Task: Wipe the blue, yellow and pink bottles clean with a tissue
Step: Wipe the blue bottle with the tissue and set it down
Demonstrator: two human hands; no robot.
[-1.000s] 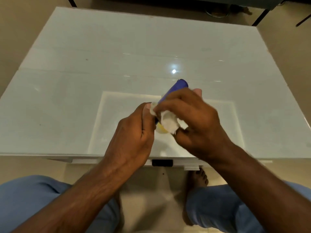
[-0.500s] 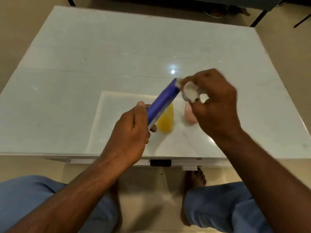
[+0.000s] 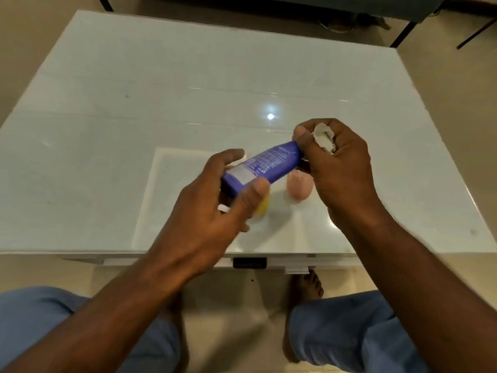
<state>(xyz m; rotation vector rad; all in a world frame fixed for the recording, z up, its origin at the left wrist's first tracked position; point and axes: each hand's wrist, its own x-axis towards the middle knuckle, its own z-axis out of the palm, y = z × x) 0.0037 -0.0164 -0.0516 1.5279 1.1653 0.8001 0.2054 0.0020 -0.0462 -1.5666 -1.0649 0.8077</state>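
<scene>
The blue bottle (image 3: pixel 266 166) is lying diagonally, lower-left to upper-right: left hand (image 3: pixel 215 200) is gripping its lower end, right hand (image 3: pixel 336 162) is clamping the tissue (image 3: pixel 324 140) at its upper end (nearer).

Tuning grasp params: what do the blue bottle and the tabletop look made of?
Blue bottle: probably plastic, satin finish, with printed white text and soft highlights. Tabletop: looks like glossy glass or polished stone, since it mirrors a ceiling light sharply; which of the two cannot be told.
</scene>
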